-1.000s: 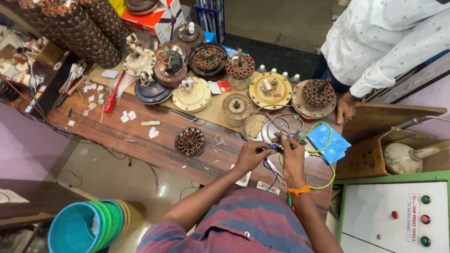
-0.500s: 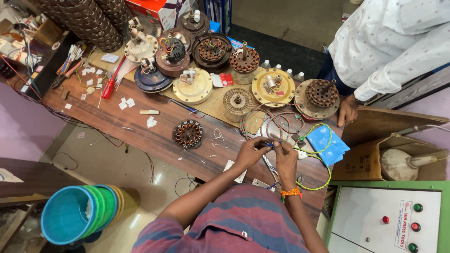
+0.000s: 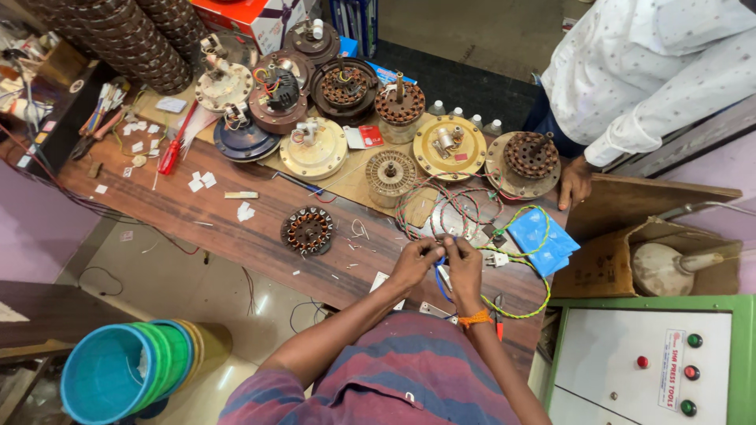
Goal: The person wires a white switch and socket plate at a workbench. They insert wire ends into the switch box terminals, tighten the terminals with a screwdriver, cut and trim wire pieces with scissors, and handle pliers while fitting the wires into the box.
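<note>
- We hold the thin blue insulated wire (image 3: pixel 441 271) between both hands at the near edge of the long brown wooden workbench (image 3: pixel 228 228), just in front of the tangle of red, green and yellow-green wires (image 3: pixel 472 212).
- Our left hand (image 3: pixel 415 262) is closed, fingertips pinching the wire; our right hand (image 3: pixel 465 266) is closed too, pinching the same wire just beside the left, so the 2 hands touch.
- To do this well, we judge that both pinches should stay close together and the wire short between them, so it does not slip or kink; the small parts here are too fine to make out.
- The loose tangle sits just behind our hands, and we think it could snag the blue wire if we pull wide.
- To the left of the tangle lies a round copper-wound stator (image 3: pixel 307 230), apart from our hands; behind the tangle stand several round metal fan motor housings (image 3: pixel 449 147), cream, brown and rusty.
- Right of the tangle lies a blue plastic pouch (image 3: pixel 543 240), and beyond it another person's hand (image 3: pixel 575 182) rests on the bench edge, in a white patterned sleeve.
- Far left of the tangle a red-handled screwdriver (image 3: pixel 172 152) lies among white paper scraps.
- On the floor, well to the left, stands a stack of blue and green plastic buckets (image 3: pixel 130 370); right of us is a green-framed white control box (image 3: pixel 646 354).
</note>
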Tool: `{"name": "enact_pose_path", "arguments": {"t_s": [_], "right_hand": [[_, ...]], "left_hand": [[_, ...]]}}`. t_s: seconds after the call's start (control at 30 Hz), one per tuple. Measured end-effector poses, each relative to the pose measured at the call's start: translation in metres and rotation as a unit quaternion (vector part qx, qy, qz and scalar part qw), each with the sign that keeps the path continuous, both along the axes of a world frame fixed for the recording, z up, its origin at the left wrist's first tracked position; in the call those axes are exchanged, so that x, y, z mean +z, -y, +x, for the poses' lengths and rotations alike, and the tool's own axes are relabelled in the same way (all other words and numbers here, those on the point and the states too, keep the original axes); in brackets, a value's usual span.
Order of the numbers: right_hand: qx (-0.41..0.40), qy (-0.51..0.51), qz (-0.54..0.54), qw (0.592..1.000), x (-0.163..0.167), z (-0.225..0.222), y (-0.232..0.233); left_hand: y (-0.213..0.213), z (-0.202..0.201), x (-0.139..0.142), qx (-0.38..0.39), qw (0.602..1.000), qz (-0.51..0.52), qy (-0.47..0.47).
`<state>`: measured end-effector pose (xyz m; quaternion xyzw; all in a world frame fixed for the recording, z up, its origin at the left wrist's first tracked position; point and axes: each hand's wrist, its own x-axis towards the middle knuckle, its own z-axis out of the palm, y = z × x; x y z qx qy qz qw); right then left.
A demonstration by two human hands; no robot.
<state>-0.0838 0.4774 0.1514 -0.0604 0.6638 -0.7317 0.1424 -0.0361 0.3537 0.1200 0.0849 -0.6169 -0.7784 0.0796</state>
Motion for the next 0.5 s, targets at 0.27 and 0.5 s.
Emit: {"name": "enact_pose_path", "arguments": {"t_s": [0.27, 0.5], "right_hand": [[-0.030, 0.266, -0.170, 0.948, -0.013, -0.010, -0.017], [-0.031, 0.274, -0.219, 0.936, -0.035, -0.006, -0.053]], "left_hand": [[0.048, 0.029, 0.045, -0.071, 0.934, -0.344, -0.064], [0.116, 0.070, 0.047, -0.250, 0.787, -0.565, 0.017]]}}
